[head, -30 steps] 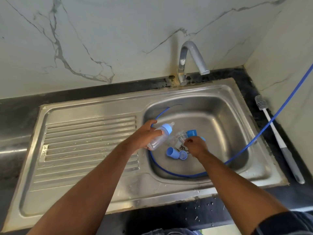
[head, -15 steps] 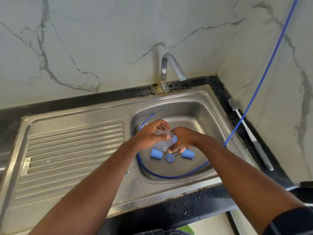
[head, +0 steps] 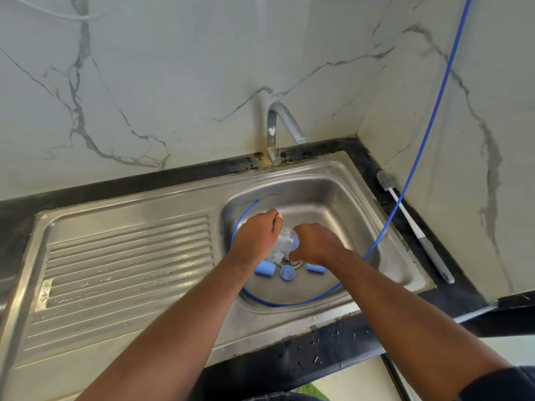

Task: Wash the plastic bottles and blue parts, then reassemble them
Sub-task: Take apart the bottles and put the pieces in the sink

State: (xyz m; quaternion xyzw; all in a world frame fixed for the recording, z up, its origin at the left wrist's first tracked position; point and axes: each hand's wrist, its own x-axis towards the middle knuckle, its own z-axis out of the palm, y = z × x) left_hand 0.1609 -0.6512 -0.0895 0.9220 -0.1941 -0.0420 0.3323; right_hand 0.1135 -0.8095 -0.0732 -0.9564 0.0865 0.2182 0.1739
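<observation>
Two bare forearms reach in from the bottom edge, over the dark surface [head: 318, 353], which is flecked with pale specks along its front. Beyond it lies the steel sink [head: 275, 322], its ribbed drainboard [head: 130, 256] to the left and the basin to the right. A blue hose [head: 282, 305] loops round the basin floor, then climbs out over the right rim and up along the side wall.

On the basin floor, inside the loop, lie three blue parts in a row: a blue cap [head: 264, 269] on its side at the left, a blue ring [head: 287, 274] in the middle beside the drain, and a second blue cap [head: 315, 268] at the right, partly under the right wrist.

Just above them both hands meet over the basin. The left hand [head: 257, 235] has its fingers curled round a clear plastic bottle [head: 285, 241], gripping its body. The right hand [head: 314, 243] is curled over the bottle's other end; what its fingertips pinch there is hidden. A whitish piece shows under the bottle, too covered to tell.

A chrome faucet [head: 273, 131] stands behind the basin. A long-handled brush [head: 434, 256] lies on the surface to the right of the sink. A marble wall [head: 173, 82] rises behind.
</observation>
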